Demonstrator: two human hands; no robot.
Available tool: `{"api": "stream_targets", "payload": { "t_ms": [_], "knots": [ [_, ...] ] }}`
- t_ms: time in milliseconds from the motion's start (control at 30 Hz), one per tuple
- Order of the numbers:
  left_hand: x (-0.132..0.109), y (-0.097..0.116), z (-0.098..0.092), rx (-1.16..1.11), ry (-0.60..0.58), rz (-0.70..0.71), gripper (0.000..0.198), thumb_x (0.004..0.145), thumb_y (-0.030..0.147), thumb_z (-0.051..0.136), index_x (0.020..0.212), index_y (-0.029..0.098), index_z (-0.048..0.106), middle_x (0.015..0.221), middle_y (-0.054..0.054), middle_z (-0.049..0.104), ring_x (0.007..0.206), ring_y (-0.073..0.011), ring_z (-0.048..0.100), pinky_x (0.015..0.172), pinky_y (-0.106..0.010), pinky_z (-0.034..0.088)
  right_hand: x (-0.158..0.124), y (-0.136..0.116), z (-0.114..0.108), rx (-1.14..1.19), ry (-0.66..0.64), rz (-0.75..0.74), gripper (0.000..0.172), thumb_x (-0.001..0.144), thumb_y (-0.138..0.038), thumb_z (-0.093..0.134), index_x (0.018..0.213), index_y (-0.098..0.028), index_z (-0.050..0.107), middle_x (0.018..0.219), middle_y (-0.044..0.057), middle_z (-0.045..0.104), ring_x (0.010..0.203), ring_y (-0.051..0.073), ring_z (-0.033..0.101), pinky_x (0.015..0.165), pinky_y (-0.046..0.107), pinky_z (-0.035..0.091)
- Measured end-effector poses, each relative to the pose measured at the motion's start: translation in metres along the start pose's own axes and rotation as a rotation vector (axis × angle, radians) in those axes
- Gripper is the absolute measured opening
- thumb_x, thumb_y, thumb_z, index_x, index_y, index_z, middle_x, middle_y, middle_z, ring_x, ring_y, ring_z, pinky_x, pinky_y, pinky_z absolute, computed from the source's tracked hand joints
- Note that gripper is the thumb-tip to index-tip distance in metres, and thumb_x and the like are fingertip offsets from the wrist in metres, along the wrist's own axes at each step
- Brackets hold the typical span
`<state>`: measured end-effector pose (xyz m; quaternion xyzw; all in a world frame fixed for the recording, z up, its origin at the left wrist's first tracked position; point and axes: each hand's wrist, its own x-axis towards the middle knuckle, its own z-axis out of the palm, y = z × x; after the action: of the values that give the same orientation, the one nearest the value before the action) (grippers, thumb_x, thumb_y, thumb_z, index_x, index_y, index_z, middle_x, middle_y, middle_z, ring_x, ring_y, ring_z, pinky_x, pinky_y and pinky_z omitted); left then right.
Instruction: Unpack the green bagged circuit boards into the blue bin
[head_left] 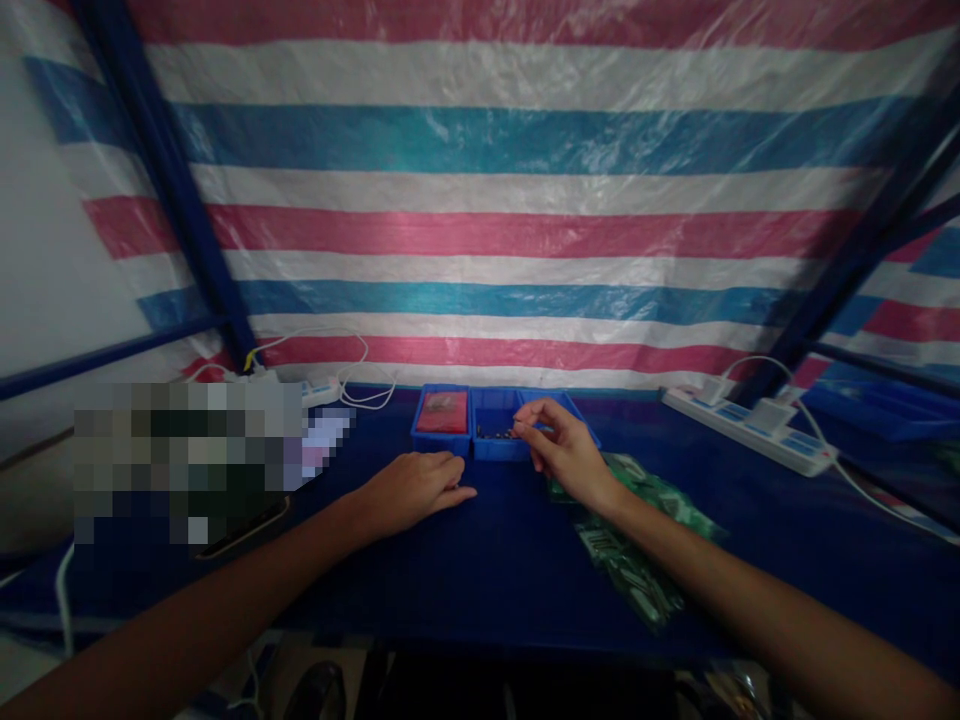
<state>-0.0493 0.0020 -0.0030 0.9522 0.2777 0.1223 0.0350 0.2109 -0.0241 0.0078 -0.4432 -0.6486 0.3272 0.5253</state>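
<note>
Striped tarpaulin [525,230] was hung behind the counter [487,580], and small dark parts [495,433] were kept in the middle bin [491,453]. The right hand [570,455] was held nearer, over that bin's right edge, grip pinched together; the left hand [412,490] was laid flat before it, grip apart.

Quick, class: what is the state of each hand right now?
Left hand: open, flat on the table, empty.
Right hand: pinched shut over a blue tray; whether it holds anything cannot be told.

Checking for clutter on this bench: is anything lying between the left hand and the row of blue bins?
Nothing visible. The left hand rests flat on the bare blue table, just short of the blue bins. The right hand is farther right, fingertips over the middle bin.
</note>
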Motion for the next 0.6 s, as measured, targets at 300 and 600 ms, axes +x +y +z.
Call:
{"api": "stream_targets", "payload": {
  "t_ms": [300, 600],
  "knots": [
    [-0.0017, 0.0015, -0.0001, 0.069, 0.008, -0.036, 0.032, 0.105, 0.046, 0.057, 0.088, 0.019, 0.057, 0.085, 0.001, 0.066, 0.076, -0.017, 0.066, 0.065, -0.027, 0.038, -0.0002, -0.0023, 0.0005, 0.004, -0.017, 0.02, 0.031, 0.093, -0.048, 0.069, 0.103, -0.021, 0.058, 0.089, 0.0, 0.064, 0.045, 0.007, 0.052, 0.034, 0.02, 0.036],
    [-0.0016, 0.0012, -0.002, 0.113, 0.01, -0.047, 0.033, 0.105, 0.048, 0.056, 0.09, 0.019, 0.058, 0.088, 0.0, 0.068, 0.078, -0.0174, 0.067, 0.063, -0.027, 0.035, -0.0003, 0.0028, -0.0011, -0.003, -0.054, -0.008, 0.027, 0.1, -0.048, 0.06, 0.109, -0.022, 0.058, 0.086, 0.0, 0.069, 0.044, 0.007, 0.051, 0.035, 0.02, 0.036]
  ]
}}
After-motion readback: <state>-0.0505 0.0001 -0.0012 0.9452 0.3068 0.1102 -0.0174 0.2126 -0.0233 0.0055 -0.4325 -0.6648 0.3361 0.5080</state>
